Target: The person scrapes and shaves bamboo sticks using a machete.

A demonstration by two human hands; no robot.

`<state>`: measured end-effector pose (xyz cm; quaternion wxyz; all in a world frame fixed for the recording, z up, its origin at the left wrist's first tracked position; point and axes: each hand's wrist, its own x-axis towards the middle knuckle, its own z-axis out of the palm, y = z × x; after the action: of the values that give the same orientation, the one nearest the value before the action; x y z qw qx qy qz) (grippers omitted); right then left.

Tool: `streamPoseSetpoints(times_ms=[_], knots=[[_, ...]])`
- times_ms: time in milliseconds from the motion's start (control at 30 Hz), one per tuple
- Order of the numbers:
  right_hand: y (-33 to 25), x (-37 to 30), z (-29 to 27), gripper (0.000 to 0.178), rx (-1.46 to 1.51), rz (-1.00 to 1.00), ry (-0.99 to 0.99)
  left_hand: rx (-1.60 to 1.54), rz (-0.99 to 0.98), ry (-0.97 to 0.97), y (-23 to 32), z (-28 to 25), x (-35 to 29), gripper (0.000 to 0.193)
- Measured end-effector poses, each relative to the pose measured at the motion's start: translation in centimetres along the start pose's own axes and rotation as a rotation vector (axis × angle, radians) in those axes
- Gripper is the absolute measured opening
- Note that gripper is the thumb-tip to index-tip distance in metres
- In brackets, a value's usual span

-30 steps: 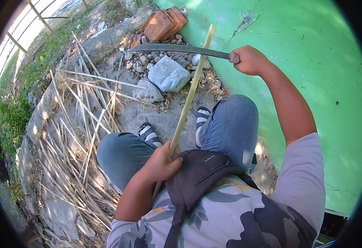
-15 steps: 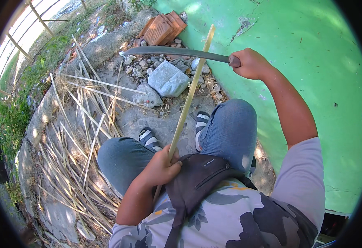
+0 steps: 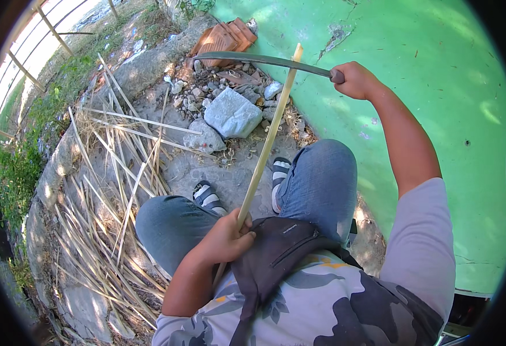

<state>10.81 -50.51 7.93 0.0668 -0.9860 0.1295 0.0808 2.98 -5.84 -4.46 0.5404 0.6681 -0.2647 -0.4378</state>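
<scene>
At my far left, leafy green plants (image 3: 16,167) grow along the rough edge of the ground. Next to them lies a loose pile of pale, narrow strips (image 3: 94,242), crossing one another at many angles, some of the upper ones reaching toward a small grey stone (image 3: 204,137). My left knee (image 3: 169,228) is bent just beside the pile. My left hand (image 3: 225,237) is closed around one long pale strip (image 3: 266,141), low on its length, close against the black bag (image 3: 276,242) at my front. That strip slants up and to the right from my grip, between my two sandalled feet. Above the small stone, a bigger pale block (image 3: 234,112) sits against gravel, with orange ridged tiles (image 3: 224,39) stacked beyond. The long, dark curved blade (image 3: 241,56) points leftward and crosses my strip near its upper end; I cannot tell whether its edge touches the wood. On the right, my right hand (image 3: 357,81) is clenched on the blade's handle (image 3: 338,76), above the green-painted floor (image 3: 437,127).
</scene>
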Motion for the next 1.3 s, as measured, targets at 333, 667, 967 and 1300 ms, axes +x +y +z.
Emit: streamPoseSetpoints(times_ms=[333,667,967,1300], knots=[[0.1,-0.1,-0.4,0.015,-0.066,-0.061,0.011,-0.009,-0.02,0.011,0.5,0.0,0.1,0.023],[-1.9,-1.6,1.5,0.014,-0.247,-0.306,0.141,-0.021,-0.028,-0.001,0.3,-0.3,0.2,0.022],[0.5,-0.5,-0.1,0.017,-0.083,-0.047,0.211,-0.054,-0.007,0.004,-0.1,0.0,0.4,0.023],[1.8,0.1,0.0,0.015,-0.159,-0.051,0.214,-0.061,-0.019,-0.012,0.0,0.1,0.4,0.023]])
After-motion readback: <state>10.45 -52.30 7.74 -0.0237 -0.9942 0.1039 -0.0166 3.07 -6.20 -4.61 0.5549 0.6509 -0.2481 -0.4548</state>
